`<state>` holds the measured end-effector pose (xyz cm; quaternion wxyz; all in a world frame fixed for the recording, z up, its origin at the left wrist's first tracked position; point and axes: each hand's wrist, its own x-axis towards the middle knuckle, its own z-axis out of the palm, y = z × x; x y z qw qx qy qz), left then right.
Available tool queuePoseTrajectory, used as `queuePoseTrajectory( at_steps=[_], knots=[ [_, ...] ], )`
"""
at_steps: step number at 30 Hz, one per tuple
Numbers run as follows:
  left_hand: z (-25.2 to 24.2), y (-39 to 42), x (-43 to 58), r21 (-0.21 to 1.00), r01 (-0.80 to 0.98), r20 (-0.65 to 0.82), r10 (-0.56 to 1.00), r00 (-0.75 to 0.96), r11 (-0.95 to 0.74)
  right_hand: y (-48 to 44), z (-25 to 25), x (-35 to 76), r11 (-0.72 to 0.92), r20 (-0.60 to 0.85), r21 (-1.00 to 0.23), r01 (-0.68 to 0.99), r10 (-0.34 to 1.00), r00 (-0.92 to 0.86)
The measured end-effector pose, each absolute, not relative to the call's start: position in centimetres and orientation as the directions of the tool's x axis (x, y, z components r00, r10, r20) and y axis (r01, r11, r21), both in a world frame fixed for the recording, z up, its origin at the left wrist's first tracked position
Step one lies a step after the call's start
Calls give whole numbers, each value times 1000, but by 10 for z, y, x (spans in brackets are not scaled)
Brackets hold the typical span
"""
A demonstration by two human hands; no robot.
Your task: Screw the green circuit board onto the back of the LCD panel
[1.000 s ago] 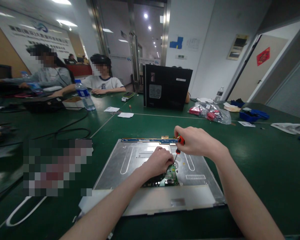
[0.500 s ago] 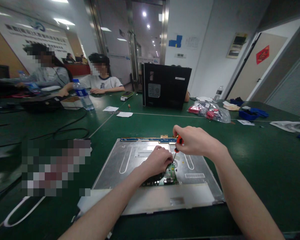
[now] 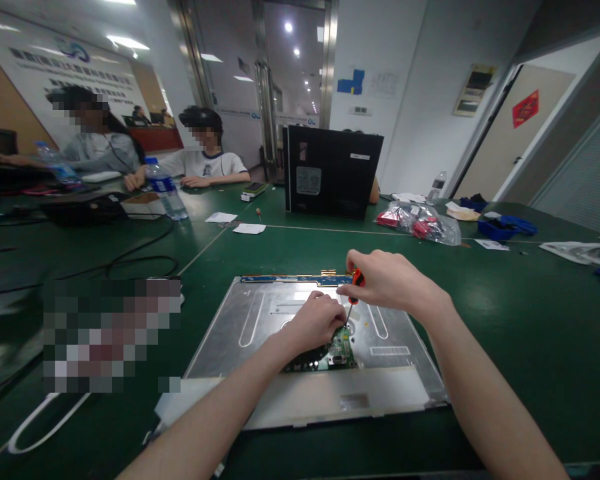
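Observation:
My right hand (image 3: 393, 279) grips a red-and-black screwdriver (image 3: 357, 280) from above. Its thin shaft slants down, and the tip meets the edge of a small green circuit board (image 3: 341, 348). Beside that tip, my left hand (image 3: 320, 321) has its fingers bent and pressed together; what they pinch, if anything, is hidden. Both hands are over the silver metal back of a flat display panel (image 3: 217, 340), which lies on the green table. Along the panel's far edge runs a narrow blue circuit strip (image 3: 285, 280).
Behind the panel stands a black computer case (image 3: 333, 173). To its right lies a clear plastic bag (image 3: 420, 223) with red things inside. A water bottle (image 3: 165, 190) and black cables (image 3: 143, 260) are at left. Two people sit across the table.
My right hand's fingers have shifted on the screwdriver handle, one now reaching further left. My left hand and the panel have stayed put.

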<state>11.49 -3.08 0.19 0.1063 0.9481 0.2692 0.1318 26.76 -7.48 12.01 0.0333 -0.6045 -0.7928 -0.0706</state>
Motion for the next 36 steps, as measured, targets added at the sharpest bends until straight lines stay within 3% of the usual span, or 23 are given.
queuePoseTrajectory(
  at_steps=[4, 10, 17, 23, 31, 36],
  knots=[
    [2, -31, 115, 275, 482, 190, 538, 821, -832, -73, 121, 268, 221, 130, 99, 970, 964, -233],
    [1, -30, 115, 278, 478, 191, 535, 823, -833, -79, 122, 269, 326, 125, 50, 944, 936, -329],
    [2, -31, 115, 281, 476, 201, 536, 820, -833, -75, 121, 268, 240, 135, 81, 967, 959, -249],
    [3, -31, 114, 278, 480, 194, 538, 820, -832, -79, 124, 270, 316, 97, 28, 948, 944, -317],
    [5, -32, 115, 288, 482, 174, 541, 823, -827, -75, 122, 267, 221, 109, 81, 972, 967, -229],
    [2, -30, 115, 281, 473, 198, 533, 823, -835, -77, 122, 270, 302, 113, 44, 952, 946, -305]
  ],
)
